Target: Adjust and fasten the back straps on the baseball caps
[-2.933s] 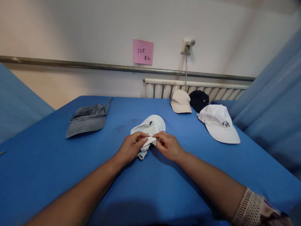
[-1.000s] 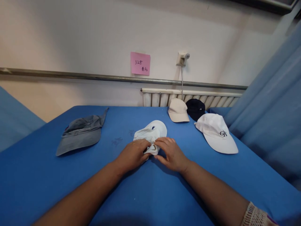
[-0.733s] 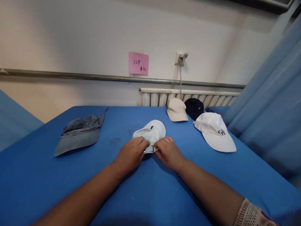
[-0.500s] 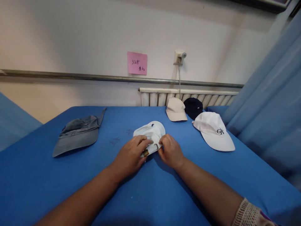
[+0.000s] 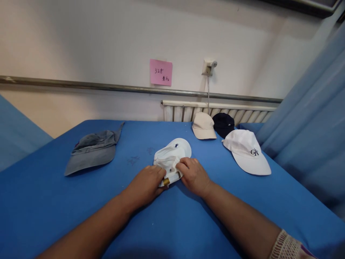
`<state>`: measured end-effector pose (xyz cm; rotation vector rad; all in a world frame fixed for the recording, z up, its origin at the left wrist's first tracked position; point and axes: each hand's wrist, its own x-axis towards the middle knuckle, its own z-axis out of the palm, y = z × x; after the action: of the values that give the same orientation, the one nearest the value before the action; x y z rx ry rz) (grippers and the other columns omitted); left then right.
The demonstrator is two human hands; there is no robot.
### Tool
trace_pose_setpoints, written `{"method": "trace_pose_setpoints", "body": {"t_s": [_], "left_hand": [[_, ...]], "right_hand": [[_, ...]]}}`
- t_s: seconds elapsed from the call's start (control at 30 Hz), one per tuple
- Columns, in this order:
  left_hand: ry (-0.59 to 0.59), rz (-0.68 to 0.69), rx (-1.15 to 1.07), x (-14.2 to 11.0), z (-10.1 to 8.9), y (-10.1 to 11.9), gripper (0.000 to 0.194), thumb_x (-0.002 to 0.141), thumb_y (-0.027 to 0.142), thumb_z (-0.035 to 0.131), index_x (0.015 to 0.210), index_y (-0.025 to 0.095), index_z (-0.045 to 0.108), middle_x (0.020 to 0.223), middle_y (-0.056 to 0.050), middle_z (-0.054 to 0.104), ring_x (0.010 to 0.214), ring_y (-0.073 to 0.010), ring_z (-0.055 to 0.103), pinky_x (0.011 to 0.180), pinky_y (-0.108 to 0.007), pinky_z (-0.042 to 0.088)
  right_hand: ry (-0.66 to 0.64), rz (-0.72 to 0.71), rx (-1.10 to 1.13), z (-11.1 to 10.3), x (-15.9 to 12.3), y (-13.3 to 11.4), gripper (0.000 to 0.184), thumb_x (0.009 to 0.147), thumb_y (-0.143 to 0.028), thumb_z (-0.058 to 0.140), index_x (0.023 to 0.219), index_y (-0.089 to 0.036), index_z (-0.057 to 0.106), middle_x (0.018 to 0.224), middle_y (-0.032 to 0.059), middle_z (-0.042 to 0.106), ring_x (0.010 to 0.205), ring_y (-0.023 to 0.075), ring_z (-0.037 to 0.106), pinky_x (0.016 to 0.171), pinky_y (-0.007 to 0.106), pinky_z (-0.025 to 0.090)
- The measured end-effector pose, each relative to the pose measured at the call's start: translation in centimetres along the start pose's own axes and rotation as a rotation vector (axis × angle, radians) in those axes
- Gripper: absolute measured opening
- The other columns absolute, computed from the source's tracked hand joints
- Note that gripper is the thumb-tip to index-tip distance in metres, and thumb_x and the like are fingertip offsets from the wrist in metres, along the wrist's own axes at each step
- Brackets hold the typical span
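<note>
A white baseball cap (image 5: pixel 167 154) with a small dark logo lies in front of me, its brim pointing away and its back strap and brass-coloured buckle toward me. My left hand (image 5: pixel 147 181) is closed on the cap's left rear edge, beside the buckle. On the other side of the strap, my right hand (image 5: pixel 193 175) pinches the right rear edge, fingers curled over the fabric. The undersides of both grips are hidden.
On the blue-covered table (image 5: pixel 151 226) a grey cap (image 5: pixel 93 149) lies at left. A beige cap (image 5: pixel 204 126), a navy cap (image 5: pixel 224 124) and a white lettered cap (image 5: pixel 246 151) sit at right. Behind are a radiator (image 5: pixel 175 112) and a rail; a blue curtain (image 5: pixel 309 118) hangs at right.
The left fingers have drawn back from over the strap to the cap's left edge. More of the strap and the cap's opening shows. The view has shifted slightly.
</note>
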<state>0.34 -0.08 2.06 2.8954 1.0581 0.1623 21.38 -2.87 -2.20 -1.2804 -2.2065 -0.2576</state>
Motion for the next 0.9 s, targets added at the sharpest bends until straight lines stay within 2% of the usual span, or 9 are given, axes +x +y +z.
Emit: {"method": "trace_pose_setpoints", "body": {"t_s": [0.13, 0.3, 0.37, 0.5, 0.63, 0.7, 0.8, 0.87, 0.9], "left_hand": [[0.047, -0.045, 0.025, 0.0, 0.4, -0.5, 0.006, 0.079, 0.015, 0.058, 0.082, 0.020, 0.056, 0.082, -0.005, 0.064, 0.077, -0.0232, 0.061, 0.067, -0.032, 0.044], [0.547, -0.084, -0.067, 0.0, 1.1, -2.2, 0.004, 0.089, 0.019, 0.049, 0.088, 0.019, 0.052, 0.096, -0.010, 0.062, 0.089, -0.0218, 0.062, 0.079, -0.035, 0.051], [0.656, -0.025, -0.141, 0.1, 1.3, -2.7, 0.004, 0.091, 0.021, 0.049, 0.089, 0.019, 0.052, 0.101, -0.011, 0.062, 0.095, -0.0213, 0.061, 0.084, -0.036, 0.052], [0.611, 0.097, -0.186, 0.2, 1.4, -2.6, 0.007, 0.090, 0.017, 0.048, 0.094, 0.018, 0.053, 0.102, -0.011, 0.062, 0.095, -0.0203, 0.061, 0.085, -0.036, 0.053], [0.551, 0.108, -0.082, -0.1, 0.9, -2.1, 0.023, 0.087, 0.014, 0.049, 0.110, 0.017, 0.052, 0.113, -0.014, 0.061, 0.107, -0.0237, 0.059, 0.093, -0.040, 0.049], [0.467, 0.037, -0.008, -0.2, 0.7, -2.0, 0.024, 0.086, 0.018, 0.052, 0.110, 0.017, 0.052, 0.108, -0.013, 0.063, 0.102, -0.0260, 0.061, 0.089, -0.041, 0.050], [0.301, -0.113, 0.049, -0.3, 0.6, -2.4, 0.010, 0.086, 0.022, 0.052, 0.094, 0.019, 0.056, 0.090, -0.009, 0.064, 0.083, -0.0251, 0.064, 0.074, -0.037, 0.051], [0.285, -0.209, 0.019, -0.4, 0.8, -2.8, 0.006, 0.084, 0.022, 0.051, 0.089, 0.020, 0.055, 0.084, -0.008, 0.064, 0.076, -0.0242, 0.064, 0.070, -0.035, 0.050], [0.336, -0.249, -0.017, -0.4, 0.9, -3.0, 0.007, 0.084, 0.022, 0.051, 0.090, 0.020, 0.054, 0.085, -0.008, 0.064, 0.076, -0.0241, 0.064, 0.070, -0.036, 0.051]], "right_hand": [[0.135, 0.055, 0.004, 0.5, -0.6, 0.5, 0.042, 0.069, -0.005, 0.051, 0.109, -0.017, 0.054, 0.101, 0.0109, 0.056, 0.088, 0.0244, 0.052, 0.076, 0.035, 0.045], [0.177, 0.220, -0.020, 0.2, -0.5, 0.5, 0.045, 0.067, -0.006, 0.052, 0.111, -0.017, 0.050, 0.106, 0.0131, 0.054, 0.087, 0.0258, 0.053, 0.075, 0.037, 0.047], [0.151, 0.232, -0.032, 0.0, -0.4, 0.2, 0.048, 0.068, -0.008, 0.054, 0.115, -0.016, 0.049, 0.110, 0.0142, 0.053, 0.088, 0.0265, 0.052, 0.075, 0.038, 0.047], [0.123, 0.166, -0.047, 0.3, -0.3, -0.5, 0.053, 0.071, -0.015, 0.060, 0.122, -0.016, 0.047, 0.115, 0.0162, 0.053, 0.096, 0.0295, 0.052, 0.079, 0.041, 0.047], [0.160, 0.184, -0.054, 1.1, -0.5, -0.1, 0.049, 0.071, -0.009, 0.057, 0.119, -0.016, 0.049, 0.112, 0.0147, 0.053, 0.087, 0.0260, 0.054, 0.074, 0.038, 0.049], [0.182, 0.216, -0.041, 1.4, -0.6, 0.4, 0.051, 0.070, -0.006, 0.055, 0.120, -0.016, 0.047, 0.110, 0.0139, 0.053, 0.083, 0.0242, 0.055, 0.070, 0.035, 0.049], [0.218, 0.264, -0.028, 1.5, -0.7, 1.0, 0.051, 0.073, -0.007, 0.053, 0.122, -0.015, 0.043, 0.108, 0.0133, 0.053, 0.079, 0.0230, 0.056, 0.063, 0.032, 0.049], [0.236, 0.270, -0.017, 1.5, -0.6, 1.0, 0.045, 0.075, -0.009, 0.052, 0.119, -0.015, 0.043, 0.104, 0.0126, 0.053, 0.078, 0.0227, 0.056, 0.062, 0.032, 0.049], [0.243, 0.258, -0.006, 1.4, -0.6, 0.8, 0.041, 0.076, -0.009, 0.052, 0.116, -0.016, 0.044, 0.102, 0.0119, 0.053, 0.079, 0.0228, 0.056, 0.063, 0.032, 0.049]]}}
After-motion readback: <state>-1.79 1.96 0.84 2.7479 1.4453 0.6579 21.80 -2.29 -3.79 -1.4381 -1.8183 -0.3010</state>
